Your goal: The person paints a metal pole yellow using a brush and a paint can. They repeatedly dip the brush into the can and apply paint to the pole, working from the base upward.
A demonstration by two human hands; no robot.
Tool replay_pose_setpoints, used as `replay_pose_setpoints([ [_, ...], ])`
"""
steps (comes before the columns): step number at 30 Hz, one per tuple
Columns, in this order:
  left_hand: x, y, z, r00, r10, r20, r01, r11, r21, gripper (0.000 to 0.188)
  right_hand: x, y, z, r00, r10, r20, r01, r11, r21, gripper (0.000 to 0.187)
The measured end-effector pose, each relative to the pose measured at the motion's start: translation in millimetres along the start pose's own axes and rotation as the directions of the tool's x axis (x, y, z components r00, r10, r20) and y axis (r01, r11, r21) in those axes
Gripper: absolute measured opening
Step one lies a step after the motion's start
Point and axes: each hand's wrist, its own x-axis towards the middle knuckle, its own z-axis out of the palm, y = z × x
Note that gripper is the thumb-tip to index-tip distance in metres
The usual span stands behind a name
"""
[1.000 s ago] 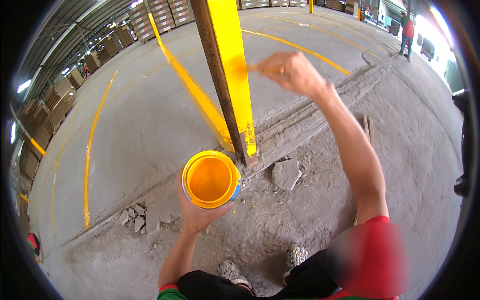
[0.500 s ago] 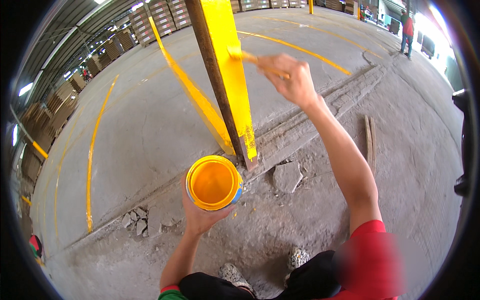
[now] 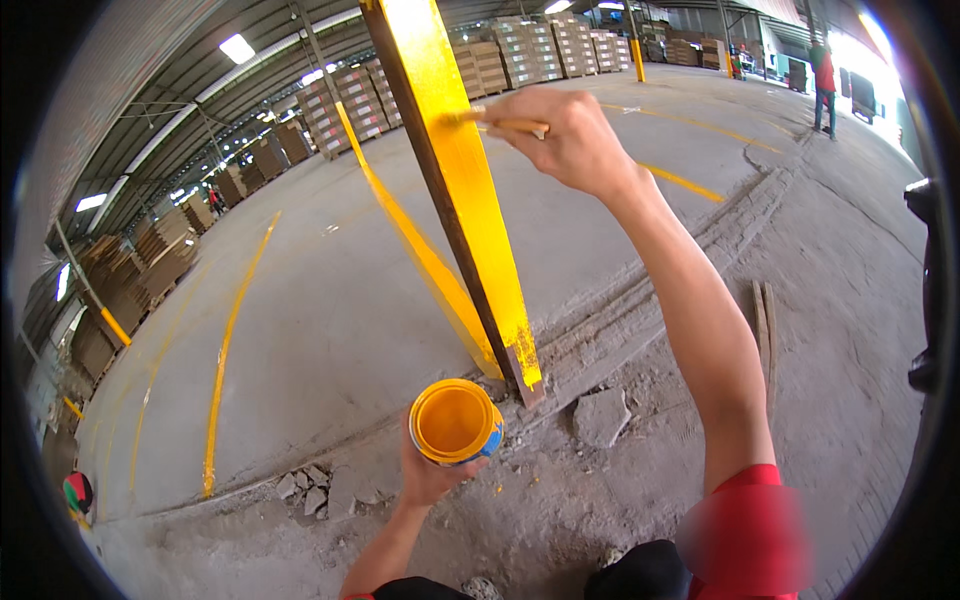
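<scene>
My right hand [image 3: 572, 140] is closed around the handle of a paintbrush [image 3: 520, 125], whose bristles touch the face of an upright post [image 3: 470, 190]. Wet-looking yellow paint covers that face, while the side to its left is dark brown. Near the foot of the post the yellow turns patchy over bare brownish metal. Below and left of the foot, my left hand [image 3: 430, 475] grips an open paint can [image 3: 455, 458] from beneath and the side. Yellow paint coats the can's inside and rim, and some blue shows on its outer wall.
Broken concrete [image 3: 602, 417] and rubble [image 3: 305, 490] lie along a rough floor seam. Two thin strips [image 3: 765, 340] rest at the right. Stacked cartons [image 3: 345, 105] stand far back, and another person [image 3: 824, 90] stands at the far right.
My view has tilted up, so the post and can sit lower in the picture. The brush has gone higher along the post, its bristles still against the yellow face.
</scene>
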Motion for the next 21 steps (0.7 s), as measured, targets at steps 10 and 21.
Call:
replay_pose_setpoints([
  [10,-2.0,-10.3,-1.3,0.999,-0.007,-0.053,0.014,0.990,0.141,0.104,-98.6,-26.7,37.2,0.986,0.117,0.120,-0.126,0.989,0.075,0.019],
  [21,1.5,-8.5,-2.1,1.000,-0.021,0.001,0.021,0.996,0.084,0.104,-47.9,-4.5,6.5,0.964,0.065,0.257,-0.074,0.997,0.023,0.020],
])
